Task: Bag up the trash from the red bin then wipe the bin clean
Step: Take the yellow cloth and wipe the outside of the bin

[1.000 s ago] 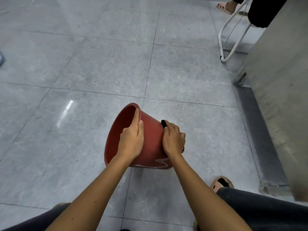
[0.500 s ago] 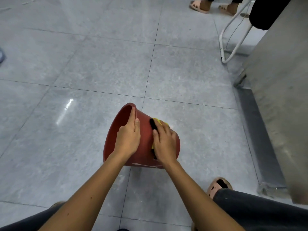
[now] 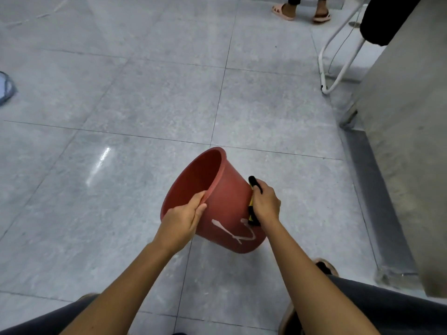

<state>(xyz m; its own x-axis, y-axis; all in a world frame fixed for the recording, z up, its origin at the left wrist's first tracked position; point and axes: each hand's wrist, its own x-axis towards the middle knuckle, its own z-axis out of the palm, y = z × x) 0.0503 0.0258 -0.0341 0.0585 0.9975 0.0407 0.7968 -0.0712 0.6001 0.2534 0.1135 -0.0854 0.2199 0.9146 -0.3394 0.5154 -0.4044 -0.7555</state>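
The red bin (image 3: 225, 204) is tilted with its open mouth facing up and to the left, its base low near my knees; a white scrawl marks its side. My left hand (image 3: 181, 221) grips the near rim, fingers curled over the edge. My right hand (image 3: 264, 204) presses a yellow and black cleaning pad (image 3: 252, 201) against the bin's right outer wall. Most of the pad is hidden under my fingers. What I see of the bin's inside holds nothing.
Grey tiled floor (image 3: 145, 117) lies all around. A grey wall or cabinet (image 3: 408, 141) stands at the right with a white tube frame (image 3: 338, 68) beside it. Another person's sandalled feet (image 3: 300, 13) are at the top. My own sandalled foot (image 3: 325, 265) is near the bin's base.
The bin has turned so its mouth faces more upward and the white mark shows. My left hand moved from the outer wall to the rim. My right hand slid to the right side.
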